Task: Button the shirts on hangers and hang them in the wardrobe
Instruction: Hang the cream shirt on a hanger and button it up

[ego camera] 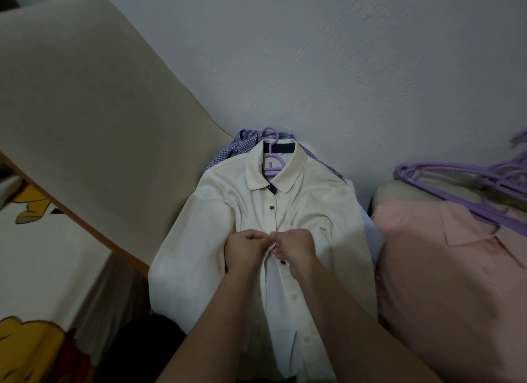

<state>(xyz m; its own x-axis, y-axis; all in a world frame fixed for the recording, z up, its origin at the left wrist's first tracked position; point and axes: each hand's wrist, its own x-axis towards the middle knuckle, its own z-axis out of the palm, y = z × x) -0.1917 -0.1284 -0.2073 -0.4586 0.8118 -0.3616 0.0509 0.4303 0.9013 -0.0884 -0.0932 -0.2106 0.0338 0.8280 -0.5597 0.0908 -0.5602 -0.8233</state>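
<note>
a cream shirt (251, 211) of soft, matte cloth lies front-up in the middle of the view, its rounded collar toward the rough-plastered white wall (342, 69). it is on a thin lilac plastic hanger (270, 157), whose hook curls out above the dark band inside the neck. under it lies a blue checked shirt (236, 151), showing only at the collar and along both shoulders.

both hands meet at the placket, about halfway down the chest. the left hand (246, 250) has its fingers (258, 236) curled in, pinching the left edge of the front. the right hand (296, 247) pinches the opposite edge, fingers (281, 250) bent tight against the left ones; whatever button sits between them is hidden. above the hands a small dark round button (271, 208) is fastened and the placket lies closed up to the collar. just below the right hand is another dark button (283, 262), and further down two pale round buttons (293, 297) sit on the edge where the front lies apart.

to the right, touching the cream sleeve, lies a pale pink shirt (456, 268) with a pointed collar, rumpled in soft folds. across its top edge rests a tangle of more lilac hangers (470, 180). to the left leans a smooth beige panel (99, 111) with a rounded corner and an orange-brown edge, perhaps a headboard. below it shows a cream cloth printed with yellow cartoon figures (31, 206).
</note>
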